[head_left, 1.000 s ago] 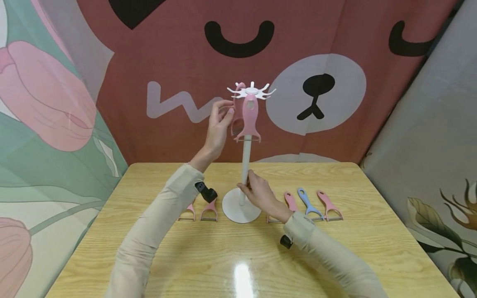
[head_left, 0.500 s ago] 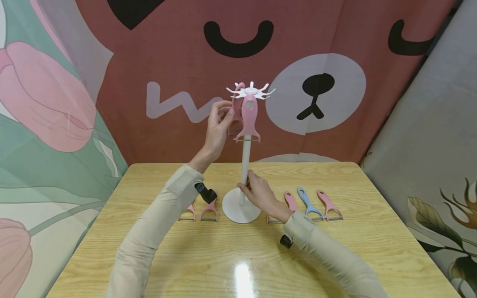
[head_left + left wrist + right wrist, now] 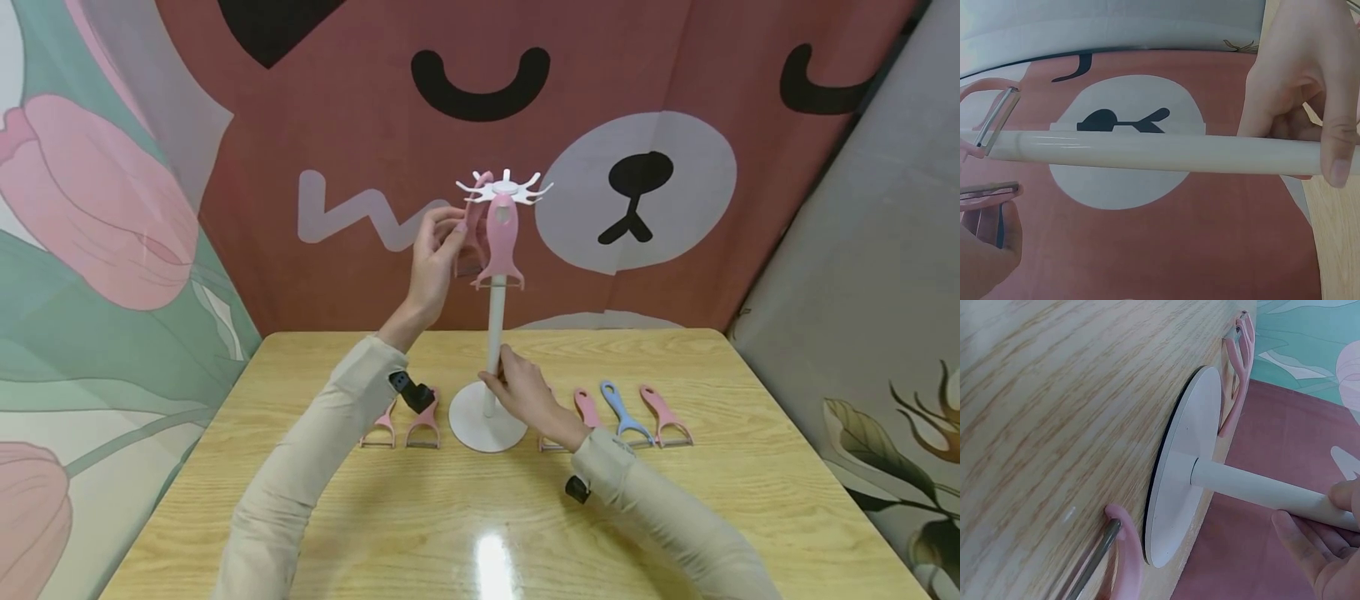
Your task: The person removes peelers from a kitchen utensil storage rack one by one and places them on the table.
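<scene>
A white stand with a ring of hooks (image 3: pixel 505 188) on top rises from its round base (image 3: pixel 474 432). From a front hook hangs a pink peeler (image 3: pixel 502 243). My left hand (image 3: pixel 433 265) pinches a second pink peeler (image 3: pixel 477 229) just left of it, its upper end at the hooks and its blade end tilted left; whether its hole is on a hook I cannot tell. Low on the pole (image 3: pixel 1166 152), the fingers of my right hand (image 3: pixel 527 393) grip it, thumb on the near side. In the right wrist view the right hand (image 3: pixel 1329 550) holds that pole above the base.
Two pink peelers, one the nearer-to-base peeler (image 3: pixel 425 429), lie left of the base on the wooden table (image 3: pixel 420 517). To its right lie a blue peeler (image 3: pixel 617 407) and several pink ones, including the outermost peeler (image 3: pixel 660 408); my right forearm partly covers some.
The lower end of the peeler in my left hand has swung left, away from the hanging peeler. My left hand shifted slightly left; the right hand keeps its hold on the pole.
</scene>
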Action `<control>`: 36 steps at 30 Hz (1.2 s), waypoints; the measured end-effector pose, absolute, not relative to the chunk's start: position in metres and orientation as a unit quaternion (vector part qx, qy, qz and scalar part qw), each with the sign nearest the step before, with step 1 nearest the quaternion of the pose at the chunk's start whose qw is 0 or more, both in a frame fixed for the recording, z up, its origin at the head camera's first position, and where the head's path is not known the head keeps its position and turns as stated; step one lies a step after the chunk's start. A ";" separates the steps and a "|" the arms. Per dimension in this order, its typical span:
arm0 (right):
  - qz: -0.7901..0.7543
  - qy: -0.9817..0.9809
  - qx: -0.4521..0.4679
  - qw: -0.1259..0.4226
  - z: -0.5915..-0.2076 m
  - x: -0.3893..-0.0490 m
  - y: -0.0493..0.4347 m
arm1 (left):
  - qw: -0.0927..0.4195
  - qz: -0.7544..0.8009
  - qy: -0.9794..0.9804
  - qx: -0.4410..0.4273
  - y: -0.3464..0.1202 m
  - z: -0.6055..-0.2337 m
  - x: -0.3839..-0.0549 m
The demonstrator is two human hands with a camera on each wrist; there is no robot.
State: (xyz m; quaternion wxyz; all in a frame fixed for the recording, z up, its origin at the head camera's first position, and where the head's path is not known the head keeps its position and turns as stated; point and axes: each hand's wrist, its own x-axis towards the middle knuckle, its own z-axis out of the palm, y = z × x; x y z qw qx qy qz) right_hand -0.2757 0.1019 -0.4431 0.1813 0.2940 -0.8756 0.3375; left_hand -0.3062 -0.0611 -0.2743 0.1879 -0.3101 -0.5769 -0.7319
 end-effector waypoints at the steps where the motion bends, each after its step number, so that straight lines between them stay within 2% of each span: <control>1: 0.337 -0.876 0.294 0.181 -0.444 -0.276 0.102 | 0.189 -0.731 -0.578 -0.310 -0.061 -0.274 -0.307; 36: 0.335 -0.876 0.296 0.180 -0.441 -0.276 0.101 | 0.207 -0.727 -0.575 -0.313 -0.063 -0.258 -0.303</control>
